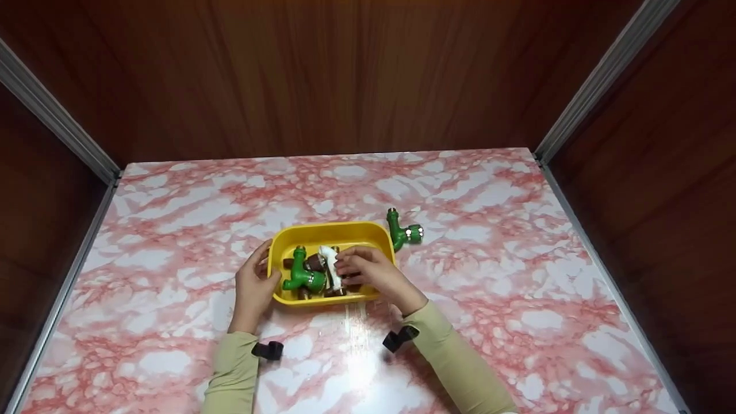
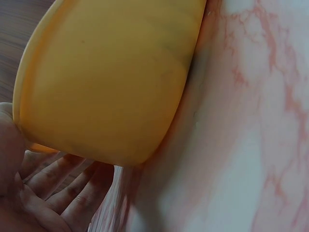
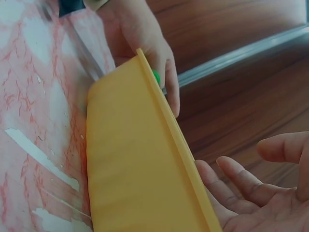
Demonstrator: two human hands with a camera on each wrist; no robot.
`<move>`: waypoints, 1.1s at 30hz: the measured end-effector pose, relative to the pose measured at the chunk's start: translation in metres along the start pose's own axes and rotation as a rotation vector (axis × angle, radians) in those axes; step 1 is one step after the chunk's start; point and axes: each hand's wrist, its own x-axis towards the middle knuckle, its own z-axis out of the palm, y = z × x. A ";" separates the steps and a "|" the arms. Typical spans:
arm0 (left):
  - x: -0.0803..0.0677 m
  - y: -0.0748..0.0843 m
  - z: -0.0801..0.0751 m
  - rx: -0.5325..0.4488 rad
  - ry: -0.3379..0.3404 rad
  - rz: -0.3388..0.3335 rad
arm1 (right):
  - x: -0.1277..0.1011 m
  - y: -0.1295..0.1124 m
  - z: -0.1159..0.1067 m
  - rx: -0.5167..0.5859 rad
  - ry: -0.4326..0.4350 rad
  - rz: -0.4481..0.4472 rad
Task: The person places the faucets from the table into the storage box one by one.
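Note:
A yellow tray (image 1: 330,232) sits mid-table holding green pipe fittings (image 1: 303,277), brown fittings and a white piece (image 1: 330,259). My left hand (image 1: 260,275) rests against the tray's left end with its thumb at the rim. In the left wrist view its fingers (image 2: 63,188) lie straight beside the tray wall (image 2: 106,82). My right hand (image 1: 352,264) hovers over the tray's contents by the white piece. The right wrist view shows its palm and fingers (image 3: 251,193) relaxed and holding nothing, next to the tray's outer wall (image 3: 130,164).
One more green fitting (image 1: 403,232) lies on the pink marbled tabletop (image 1: 517,276) just past the tray's far right corner. Wooden walls with metal edge strips (image 1: 57,121) enclose the table at the back and both sides.

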 end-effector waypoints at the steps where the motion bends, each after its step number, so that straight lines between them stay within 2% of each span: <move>1: -0.002 0.006 0.000 -0.004 -0.004 -0.003 | -0.001 0.000 -0.001 -0.003 -0.002 -0.003; 4: -0.008 0.022 -0.002 -0.017 -0.019 -0.022 | -0.003 -0.001 -0.004 -0.003 -0.006 -0.005; 6: -0.007 0.025 -0.002 -0.019 -0.026 -0.045 | -0.004 -0.002 -0.005 -0.003 -0.007 -0.006; 11: 0.002 -0.002 -0.001 -0.005 -0.019 -0.034 | -0.006 -0.004 -0.010 0.009 -0.002 -0.018; 13: 0.002 -0.005 0.000 -0.006 -0.012 -0.014 | -0.006 -0.004 -0.011 0.016 -0.007 -0.029; 18: 0.002 -0.006 0.000 -0.004 0.003 0.009 | -0.010 -0.006 -0.016 0.020 -0.015 -0.052; 26: 0.001 -0.006 0.000 0.025 0.018 0.020 | -0.013 -0.006 -0.022 0.051 0.023 -0.057; 33: 0.002 -0.007 0.001 0.008 0.013 0.027 | -0.018 -0.008 -0.029 0.069 0.032 -0.066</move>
